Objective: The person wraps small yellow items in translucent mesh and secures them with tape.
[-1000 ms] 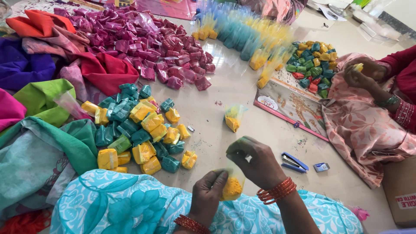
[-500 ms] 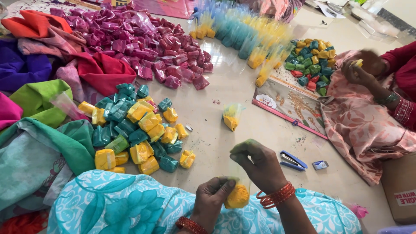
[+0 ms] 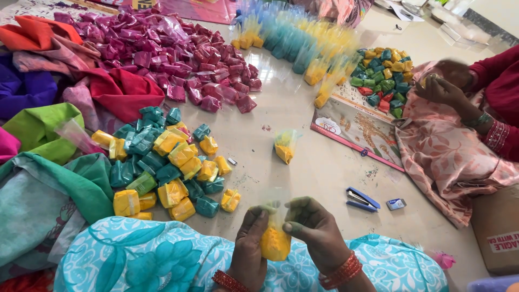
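Observation:
A small clear plastic pouch of yellow powder is pinched between both my hands low in the head view. My left hand grips its left side and my right hand, fingertips stained green, holds its right side and top. Both wrists wear red bangles. A heap of yellow and teal powder packets lies on the floor to the left of my hands. Another yellow-filled pouch stands alone ahead of them.
A blue stapler and small staple box lie to the right. A magenta packet pile and rows of blue and yellow pouches lie farther off. Coloured cloths sit left. Another person's hands work at right beside mixed packets.
My hands have lowered the yellow pouch toward my lap and closed in on both its sides. The other person's hands keep working at the right.

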